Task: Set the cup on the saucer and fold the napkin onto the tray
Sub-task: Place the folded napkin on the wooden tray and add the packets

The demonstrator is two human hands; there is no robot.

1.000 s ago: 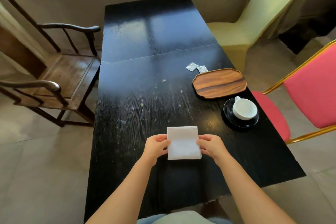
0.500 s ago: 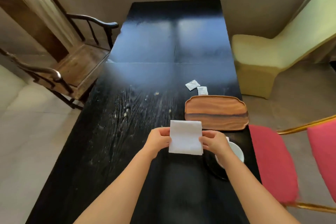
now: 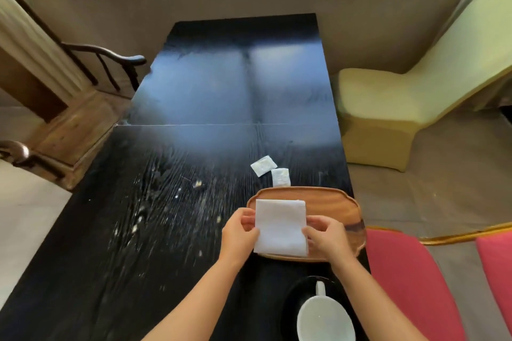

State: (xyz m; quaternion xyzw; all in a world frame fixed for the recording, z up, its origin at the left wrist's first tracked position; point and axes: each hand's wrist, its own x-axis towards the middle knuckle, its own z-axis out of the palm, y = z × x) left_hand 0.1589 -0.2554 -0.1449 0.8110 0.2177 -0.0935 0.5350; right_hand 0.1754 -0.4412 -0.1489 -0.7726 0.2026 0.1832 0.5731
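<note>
Left hand (image 3: 240,232) pinches the left edge of the folded napkin (image 3: 280,225) between thumb and curled fingers; to its left lies only the dark table (image 3: 166,230). Centre: the napkin, a white near-square already folded, sits over the left part of the wooden tray (image 3: 335,206), and whether it rests on the wood or is held just above it cannot be told. Right hand (image 3: 325,234) pinches the napkin's right edge in the same manner, over the tray's middle. The tray's long axis runs left to right, with bare wood beyond the right hand, so the coming move appears to be a straight release or slight rightward shift; both hands are equally near. Near side, right: the white cup (image 3: 325,318) stands on the dark saucer (image 3: 295,296), handle toward the tray, that step apparently done.
</note>
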